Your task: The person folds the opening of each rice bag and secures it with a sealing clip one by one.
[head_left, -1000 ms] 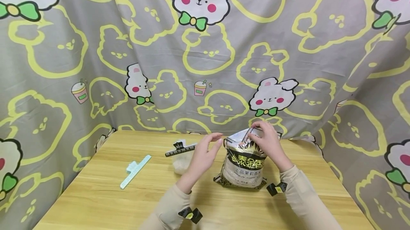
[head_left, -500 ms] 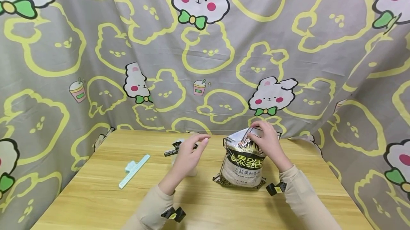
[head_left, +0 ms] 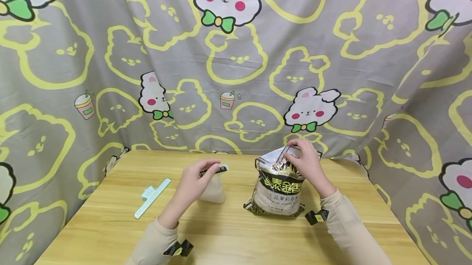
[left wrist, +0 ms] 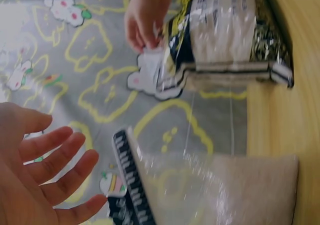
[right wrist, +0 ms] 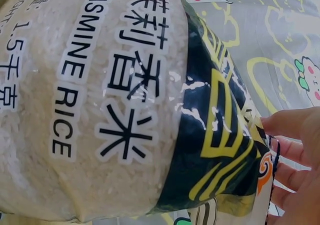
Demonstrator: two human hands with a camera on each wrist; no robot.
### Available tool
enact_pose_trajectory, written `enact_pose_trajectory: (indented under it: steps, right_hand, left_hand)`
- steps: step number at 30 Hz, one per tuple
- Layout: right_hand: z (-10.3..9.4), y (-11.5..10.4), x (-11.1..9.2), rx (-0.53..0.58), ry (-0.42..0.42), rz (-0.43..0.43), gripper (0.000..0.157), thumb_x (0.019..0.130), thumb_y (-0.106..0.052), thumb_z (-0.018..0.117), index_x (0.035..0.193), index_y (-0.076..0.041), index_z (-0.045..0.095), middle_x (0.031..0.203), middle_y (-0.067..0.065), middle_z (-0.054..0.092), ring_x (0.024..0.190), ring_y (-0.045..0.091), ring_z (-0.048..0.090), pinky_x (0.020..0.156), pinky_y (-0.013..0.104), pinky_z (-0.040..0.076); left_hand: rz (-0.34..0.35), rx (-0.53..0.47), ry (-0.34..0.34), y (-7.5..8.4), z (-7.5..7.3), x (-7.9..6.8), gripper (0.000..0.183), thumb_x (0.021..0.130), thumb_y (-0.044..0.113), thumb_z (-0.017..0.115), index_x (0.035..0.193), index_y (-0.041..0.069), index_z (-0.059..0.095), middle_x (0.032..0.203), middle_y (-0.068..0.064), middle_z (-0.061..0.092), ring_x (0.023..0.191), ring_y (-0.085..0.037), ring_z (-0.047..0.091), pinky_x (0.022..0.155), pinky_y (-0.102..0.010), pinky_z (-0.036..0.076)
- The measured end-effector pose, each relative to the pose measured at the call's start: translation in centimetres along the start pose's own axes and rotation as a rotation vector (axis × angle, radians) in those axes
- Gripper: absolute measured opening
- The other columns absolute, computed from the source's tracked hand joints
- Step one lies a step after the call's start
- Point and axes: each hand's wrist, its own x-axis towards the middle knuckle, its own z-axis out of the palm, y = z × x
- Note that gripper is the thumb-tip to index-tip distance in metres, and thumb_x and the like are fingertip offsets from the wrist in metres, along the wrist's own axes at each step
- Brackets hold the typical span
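My right hand (head_left: pixel 307 162) pinches the top edge of a jasmine rice bag (head_left: pixel 282 195), which stands upright on the table. In the right wrist view the thumb and fingers (right wrist: pixel 292 177) grip the bag's upper corner. A smaller clear bag of white grains (head_left: pixel 214 193) stands to its left, with a black-and-white piano-key bag clip (left wrist: pixel 131 177) across its top. My left hand (head_left: pixel 191 183) is beside that clip and partly hides it in the head view. In the left wrist view its fingers are spread, slightly bent and hold nothing.
A light blue bag clip (head_left: pixel 152 198) lies on the wooden table (head_left: pixel 236 240) at the left. A grey curtain (head_left: pixel 250 64) with rabbit drawings surrounds the table at the back and sides.
My left hand has moved left, away from the rice bag and over to the piano-key clip. My right hand keeps its hold on the rice bag.
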Motion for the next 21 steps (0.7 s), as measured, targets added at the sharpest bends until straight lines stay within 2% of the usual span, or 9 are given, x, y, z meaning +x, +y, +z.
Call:
enact_pose_trajectory:
  steps: [5, 8, 14, 21]
  right_hand:
    - [0.1, -0.1, 0.0, -0.001, -0.005, 0.001, 0.03, 0.08, -0.012, 0.078, 0.105, -0.002, 0.064, 0.11, 0.018, 0.064, 0.109, 0.036, 0.053, 0.099, 0.054, 0.038]
    - [0.1, -0.1, -0.1, -0.001, -0.008, 0.007, 0.029, 0.081, -0.012, 0.078, 0.105, -0.002, 0.064, 0.11, 0.018, 0.064, 0.11, 0.036, 0.053, 0.1, 0.054, 0.038]
    - [0.0, -0.2, 0.0, -0.004, 0.0, -0.002, 0.029, 0.08, -0.011, 0.078, 0.105, -0.002, 0.065, 0.11, 0.019, 0.065, 0.109, 0.036, 0.054, 0.099, 0.054, 0.038]
    - [0.0, 0.0, 0.0, -0.01, -0.005, 0.001, 0.029, 0.081, -0.012, 0.077, 0.105, -0.002, 0.065, 0.112, 0.018, 0.065, 0.11, 0.036, 0.054, 0.099, 0.054, 0.038]
  left_hand:
    - [-0.038, 0.001, 0.011, -1.1, -1.7, -0.1, 0.023, 0.094, 0.026, 0.065, 0.11, 0.012, 0.072, 0.099, -0.001, 0.074, 0.095, -0.019, 0.069, 0.086, -0.041, 0.056]
    - [-0.026, 0.011, 0.024, -1.8, -2.7, 0.1, 0.023, 0.094, 0.025, 0.065, 0.11, 0.011, 0.072, 0.099, -0.002, 0.075, 0.094, -0.021, 0.069, 0.087, -0.043, 0.055]
    - [0.018, 0.101, 0.046, -3.7, -5.0, 0.7, 0.022, 0.095, 0.027, 0.064, 0.11, 0.012, 0.071, 0.1, -0.003, 0.074, 0.094, -0.019, 0.068, 0.089, -0.043, 0.053]
    - [0.012, 0.249, 0.073, -6.1, -7.4, 0.9, 0.026, 0.096, 0.033, 0.061, 0.112, 0.014, 0.07, 0.093, -0.001, 0.071, 0.09, -0.017, 0.064, 0.068, -0.032, 0.055]
